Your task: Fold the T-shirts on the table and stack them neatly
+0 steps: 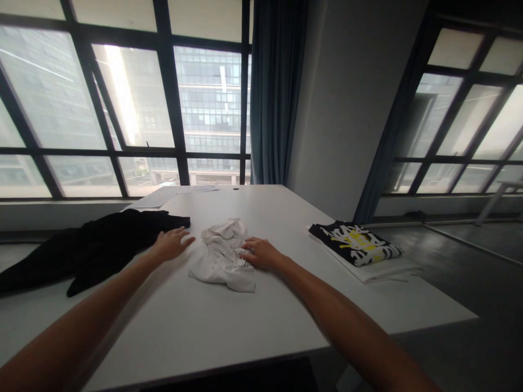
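Note:
A crumpled off-white garment lies bunched on the white table in front of me; its exact kind cannot be made out. At its right edge, my right hand has curled fingers pressed on the fabric, with the fingertips partly lost in the folds. My left hand is open just left of the garment, apart from it, thumb stretched out toward it. Right behind that hand is the end of a black garment, spread loosely over the table's left side.
A folded black garment with white and yellow print lies on white fabric at the table's right edge. Sheets of paper lie at the far left. Beyond stand windows, a blue curtain and a pillar.

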The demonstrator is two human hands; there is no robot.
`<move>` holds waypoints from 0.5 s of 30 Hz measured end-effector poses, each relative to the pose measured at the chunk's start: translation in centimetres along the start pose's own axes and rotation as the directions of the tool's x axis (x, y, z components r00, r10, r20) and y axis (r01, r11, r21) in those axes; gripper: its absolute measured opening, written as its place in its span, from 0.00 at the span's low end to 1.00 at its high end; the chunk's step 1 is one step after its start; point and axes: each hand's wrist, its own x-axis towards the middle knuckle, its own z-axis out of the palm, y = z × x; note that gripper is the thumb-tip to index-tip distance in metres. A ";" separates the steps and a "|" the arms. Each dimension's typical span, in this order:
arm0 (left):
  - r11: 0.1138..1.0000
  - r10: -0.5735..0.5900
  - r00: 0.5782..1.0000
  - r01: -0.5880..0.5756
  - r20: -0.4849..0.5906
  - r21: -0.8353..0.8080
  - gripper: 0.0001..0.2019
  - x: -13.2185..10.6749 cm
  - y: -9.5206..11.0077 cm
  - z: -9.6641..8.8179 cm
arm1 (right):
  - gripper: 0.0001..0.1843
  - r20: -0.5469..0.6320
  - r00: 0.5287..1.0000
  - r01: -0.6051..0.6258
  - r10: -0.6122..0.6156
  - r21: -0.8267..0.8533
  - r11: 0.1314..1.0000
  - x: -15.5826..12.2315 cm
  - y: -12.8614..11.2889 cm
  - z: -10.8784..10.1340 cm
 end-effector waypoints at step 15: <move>0.968 0.203 0.976 -0.189 0.076 -0.163 0.10 -1.9 4.5 0.3 | 0.13 -0.460 0.789 -0.332 0.407 0.239 0.913 -0.2 4.8 -3.8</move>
